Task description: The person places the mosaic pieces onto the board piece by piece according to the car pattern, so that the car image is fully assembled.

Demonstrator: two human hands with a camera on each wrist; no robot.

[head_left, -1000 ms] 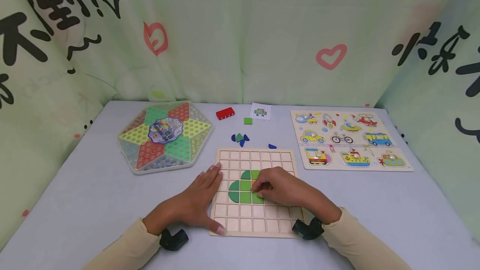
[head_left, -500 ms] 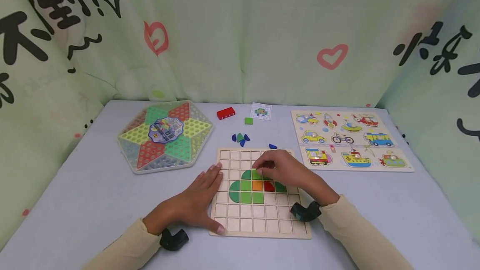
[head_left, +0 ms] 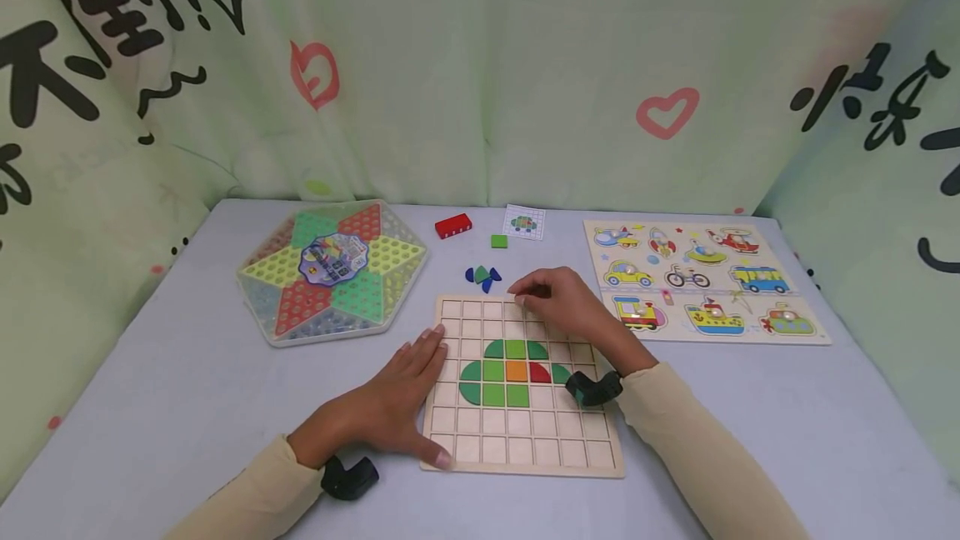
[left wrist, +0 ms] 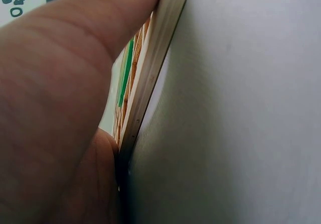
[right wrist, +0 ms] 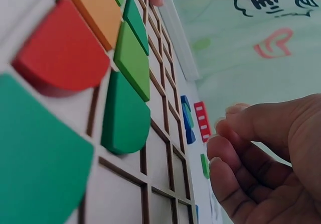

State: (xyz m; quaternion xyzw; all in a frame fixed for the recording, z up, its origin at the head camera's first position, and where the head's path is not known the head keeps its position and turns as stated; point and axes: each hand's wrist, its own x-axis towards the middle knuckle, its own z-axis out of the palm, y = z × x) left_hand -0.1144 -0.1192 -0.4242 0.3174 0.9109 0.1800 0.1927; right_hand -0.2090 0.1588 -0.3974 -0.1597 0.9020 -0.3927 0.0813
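A wooden grid board [head_left: 540, 450] lies on the table in the head view. Set in its squares are light green squares [head_left: 493, 395], an orange square [head_left: 516, 370], a red quarter-round piece [right wrist: 62, 50] and dark green quarter-round pieces [right wrist: 125, 116]. My left hand [head_left: 392, 408] rests along the board's left edge, fingers stretched out and thumb at the near corner. Over the board's far edge hovers my right hand [head_left: 564, 302], its fingers loosely bent. Between its thumb and fingertips [right wrist: 216, 163] nothing shows in the right wrist view.
Beyond the board lie several small blue and green pieces [head_left: 482, 274], a green square [head_left: 498, 241], a red block [head_left: 453, 226] and a pattern card [head_left: 524, 222]. A hexagonal Chinese checkers board [head_left: 332, 273] stands at left, a vehicle peg puzzle [head_left: 705, 280] at right.
My right hand has moved from the middle of the board to its far edge, uncovering the orange, red and dark green pieces. It now hides a blue piece there. My left hand has stayed put.
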